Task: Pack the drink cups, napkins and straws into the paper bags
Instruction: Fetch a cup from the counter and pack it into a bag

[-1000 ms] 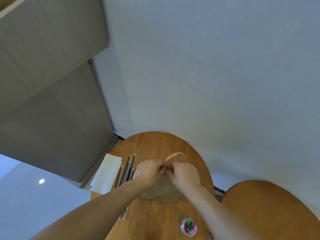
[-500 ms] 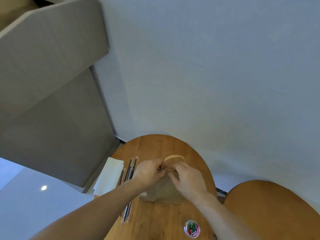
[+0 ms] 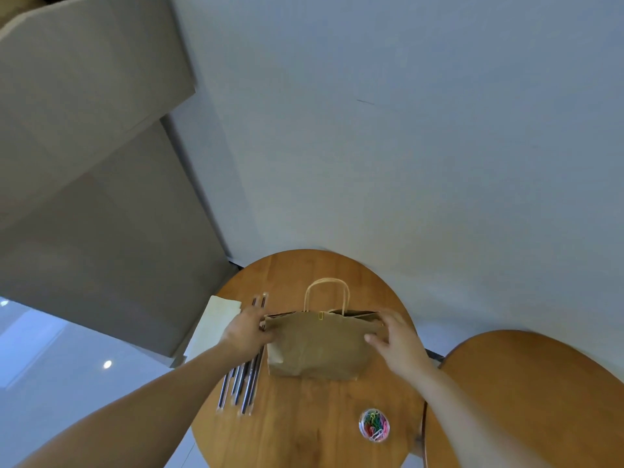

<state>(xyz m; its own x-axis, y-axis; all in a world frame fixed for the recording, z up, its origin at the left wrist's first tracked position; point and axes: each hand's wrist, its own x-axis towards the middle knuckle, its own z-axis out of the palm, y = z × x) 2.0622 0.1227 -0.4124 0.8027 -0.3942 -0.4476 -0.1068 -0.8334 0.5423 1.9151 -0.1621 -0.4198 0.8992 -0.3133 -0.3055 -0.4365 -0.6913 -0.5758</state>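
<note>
Holding the bag mid-table by both top corners, gripped the left corner in the curled left hand and pinched the right one between the thumb and fingers of the right hand. Had a yellow clip on the bag's top edge. Had straws by the left edge, partly under the left forearm, napkins overhanging that edge, and a tub of clips near the front right edge.
</note>
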